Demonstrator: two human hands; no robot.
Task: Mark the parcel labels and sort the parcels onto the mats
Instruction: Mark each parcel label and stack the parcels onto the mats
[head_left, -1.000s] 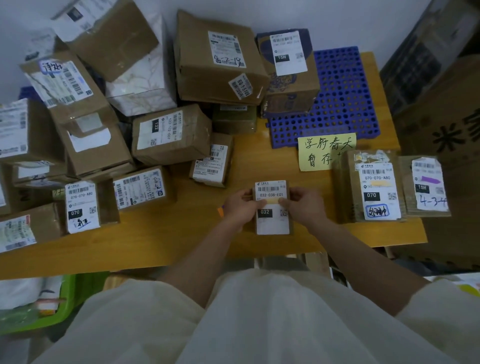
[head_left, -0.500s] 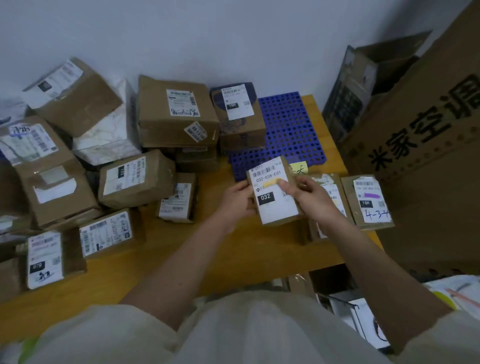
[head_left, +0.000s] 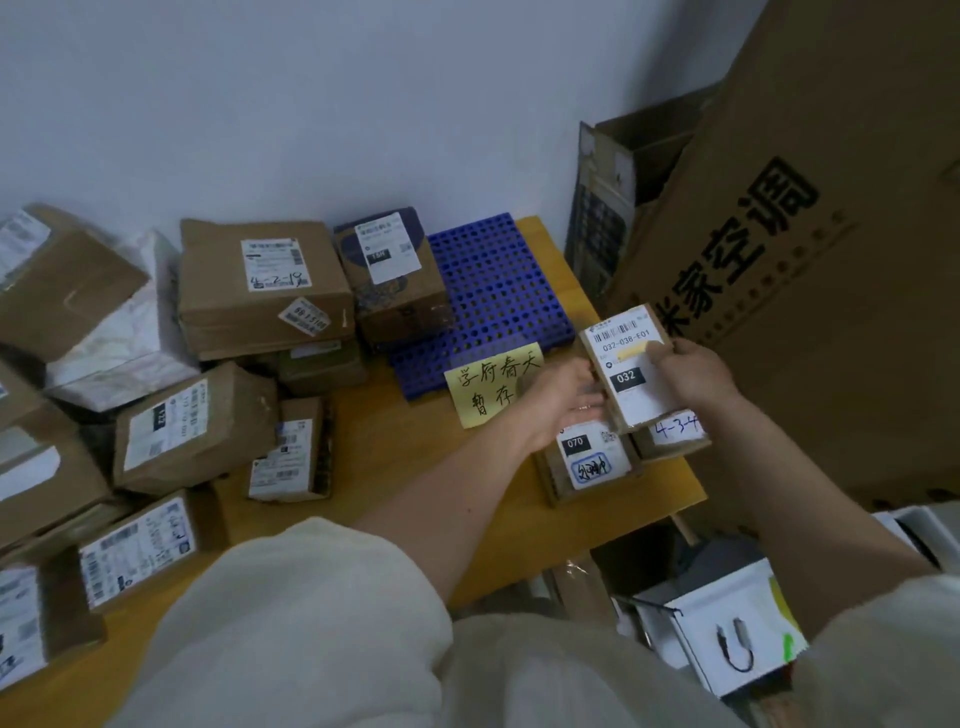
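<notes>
A small parcel (head_left: 631, 371) held up between two hands carries a white label reading "032-038-E01" above a black box with "032". Beneath it, one parcel's label (head_left: 589, 457) shows "070" in a black box over a blue circled scrawl, and its neighbour's label (head_left: 675, 430) bears handwritten "4-3-4". A yellow note (head_left: 488, 389) beside the blue mat (head_left: 493, 291) reads "学府春天 暂存", a large box (head_left: 265, 283) is marked "4-2-19", and the tall carton (head_left: 779, 249) at right shows "米家空调".
</notes>
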